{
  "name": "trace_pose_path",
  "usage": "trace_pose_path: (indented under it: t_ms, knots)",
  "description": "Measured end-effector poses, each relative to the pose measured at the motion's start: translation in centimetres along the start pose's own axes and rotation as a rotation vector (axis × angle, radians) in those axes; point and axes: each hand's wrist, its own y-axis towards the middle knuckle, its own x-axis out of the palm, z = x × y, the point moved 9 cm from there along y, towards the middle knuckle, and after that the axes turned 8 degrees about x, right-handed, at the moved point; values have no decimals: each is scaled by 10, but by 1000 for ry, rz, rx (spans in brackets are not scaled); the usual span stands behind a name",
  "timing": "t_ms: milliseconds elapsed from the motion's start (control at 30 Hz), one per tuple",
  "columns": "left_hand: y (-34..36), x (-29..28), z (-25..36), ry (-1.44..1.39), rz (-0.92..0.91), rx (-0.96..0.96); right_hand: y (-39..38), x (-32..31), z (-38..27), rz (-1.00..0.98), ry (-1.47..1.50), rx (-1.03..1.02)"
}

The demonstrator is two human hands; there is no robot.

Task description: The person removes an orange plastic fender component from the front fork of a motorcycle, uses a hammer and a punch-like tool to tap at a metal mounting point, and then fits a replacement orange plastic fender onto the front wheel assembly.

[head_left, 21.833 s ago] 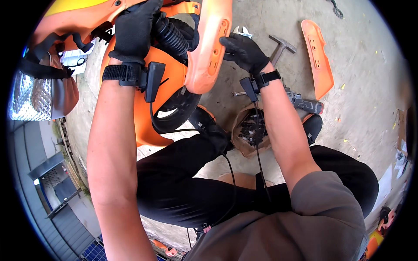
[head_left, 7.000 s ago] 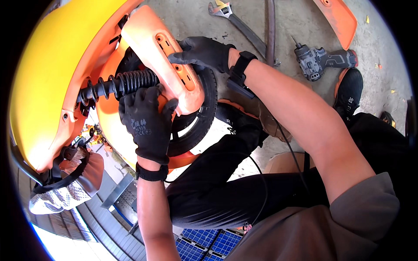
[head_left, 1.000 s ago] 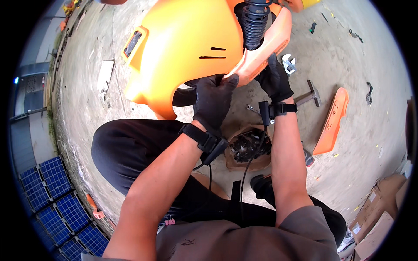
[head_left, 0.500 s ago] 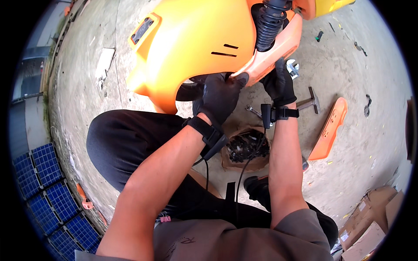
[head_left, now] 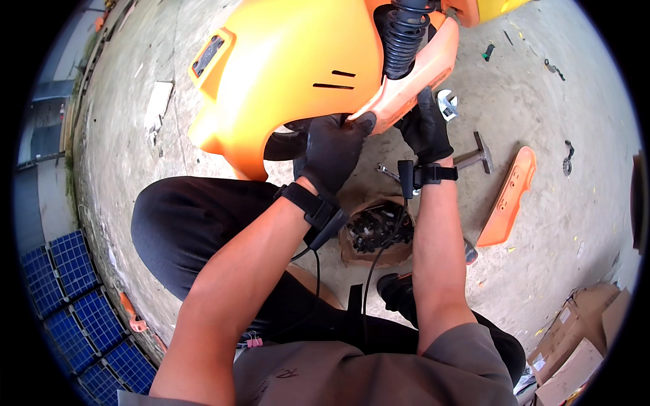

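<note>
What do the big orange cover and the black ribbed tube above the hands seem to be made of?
The orange cover looks like moulded plastic with a smooth, half-glossy finish: it has soft sheen, rounded edges and cut slots. The black ribbed tube looks like rubber or flexible plastic, matt, with bellows folds; which one, I cannot tell.

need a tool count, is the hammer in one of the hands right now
No, the hammer lies on the concrete floor, while the left hand and right hand both grip the orange panel.

Single head-worn fisheye view, looking steeply down from close above, forearms entering from lower edge, concrete floor [head_left: 555,223] curving toward the rim
</note>
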Motion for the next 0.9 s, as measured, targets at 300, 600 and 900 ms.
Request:
trace_pose_path:
  t_ms: [300, 600, 900]
  knots:
    - [-2, 2, 5, 40, -16, -44, 0, 0, 1, 18, 37, -13]
    - [-7, 4, 10, 17, 6, -88, 0, 0, 0, 9, 11, -20]
    - [-19, -2, 5, -190, 133, -116, -9, -13, -9, -14, 89, -39]
